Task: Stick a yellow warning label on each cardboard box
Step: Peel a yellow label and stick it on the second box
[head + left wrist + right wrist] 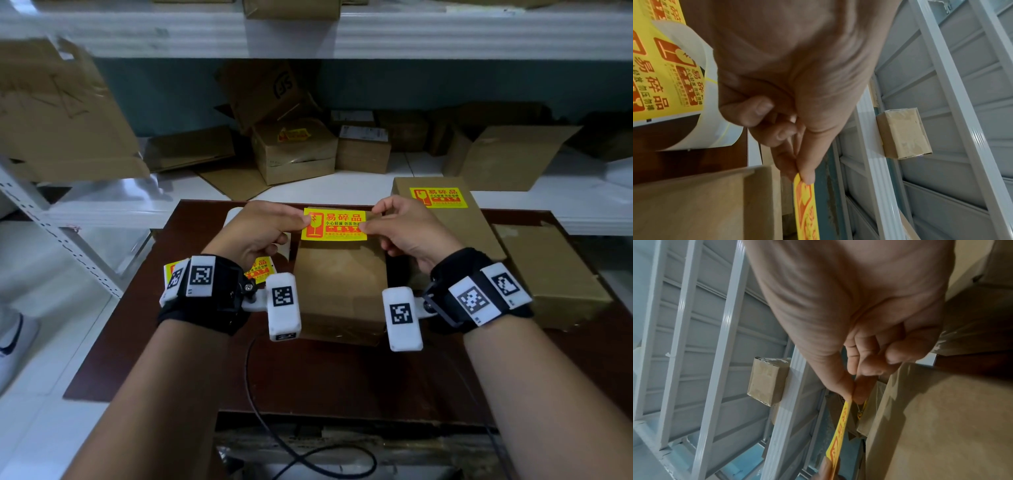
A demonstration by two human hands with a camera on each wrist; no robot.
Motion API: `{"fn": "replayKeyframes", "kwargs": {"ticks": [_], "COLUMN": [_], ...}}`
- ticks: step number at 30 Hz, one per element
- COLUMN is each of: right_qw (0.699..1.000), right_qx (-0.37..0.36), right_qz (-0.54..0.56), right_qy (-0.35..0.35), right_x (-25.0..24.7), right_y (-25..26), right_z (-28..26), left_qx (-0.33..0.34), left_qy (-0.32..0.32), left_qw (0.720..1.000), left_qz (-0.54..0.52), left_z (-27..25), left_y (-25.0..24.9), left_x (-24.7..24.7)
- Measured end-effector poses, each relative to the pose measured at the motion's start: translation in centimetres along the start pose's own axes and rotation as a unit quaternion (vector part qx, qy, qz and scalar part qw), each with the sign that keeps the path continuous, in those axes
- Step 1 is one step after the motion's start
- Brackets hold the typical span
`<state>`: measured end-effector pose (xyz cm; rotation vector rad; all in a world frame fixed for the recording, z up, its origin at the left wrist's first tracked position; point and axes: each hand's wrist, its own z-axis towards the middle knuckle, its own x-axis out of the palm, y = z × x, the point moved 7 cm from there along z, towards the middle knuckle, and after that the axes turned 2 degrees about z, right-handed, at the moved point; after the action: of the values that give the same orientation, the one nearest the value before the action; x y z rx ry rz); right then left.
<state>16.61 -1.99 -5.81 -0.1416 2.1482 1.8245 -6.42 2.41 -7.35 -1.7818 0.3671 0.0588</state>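
A yellow warning label is stretched flat between my two hands, above the far end of a plain cardboard box on the dark brown table. My left hand pinches the label's left edge between thumb and forefinger. My right hand pinches its right edge the same way. In the left wrist view the label shows edge-on over the box; the right wrist view shows the label beside the box. Whether the label touches the box I cannot tell.
A second box bearing a yellow label lies to the right, with a third box beyond it. A roll of labels sits at the left under my left wrist. More boxes crowd the white shelf behind. A black cable loops near the table's front.
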Motion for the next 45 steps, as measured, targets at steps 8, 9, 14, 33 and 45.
{"fn": "replayKeyframes", "kwargs": {"ticks": [8,9,14,33,45], "right_qw": [1.0,1.0,1.0,0.994,0.999], "right_qx": [-0.002,-0.001,0.012,0.042,-0.023], "right_qz": [-0.023,-0.024,-0.004,0.051,-0.016], "right_qy": [-0.003,-0.003,0.005,0.091,0.037], "right_x": [-0.7,-0.7,-0.2,1.2,0.2], "right_y": [-0.3,-0.4,-0.9,-1.3,-0.2], "right_z": [0.2,0.2,0.2,-0.4,-0.4], "left_qx": [0.038,0.045,0.073,0.034,0.078], "left_qy": [-0.011,-0.009,0.022,0.151,0.077], "left_qw": [0.999,0.999,0.997,0.988,0.994], "left_qz": [0.017,0.018,0.03,-0.028,0.013], "left_z": [0.4,0.4,0.6,-0.3,0.5], "left_y": [-0.5,-0.5,-0.5,-0.2,-0.4], "left_x": [0.9,1.1,1.6,0.7,0.7]}}
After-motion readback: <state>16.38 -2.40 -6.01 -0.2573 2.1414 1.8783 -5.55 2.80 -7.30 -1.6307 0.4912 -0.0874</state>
